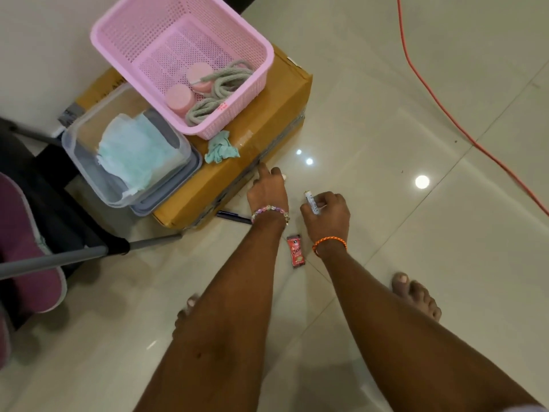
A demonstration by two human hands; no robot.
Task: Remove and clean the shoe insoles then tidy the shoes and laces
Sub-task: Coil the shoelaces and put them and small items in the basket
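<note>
Right hand point(325, 214) gripped a small white tube point(311, 201); left hand point(267, 191) pointed, fingers loose, at the cardboard box point(237, 162). Laces point(219, 90) sat in the pink basket point(252, 40) beyond. I'd put the tube down first, probably.

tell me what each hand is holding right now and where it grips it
The right hand grips a small white tube around its lower half, its top end sticking out. The left hand holds nothing, its fingertips at the cardboard box.
</note>
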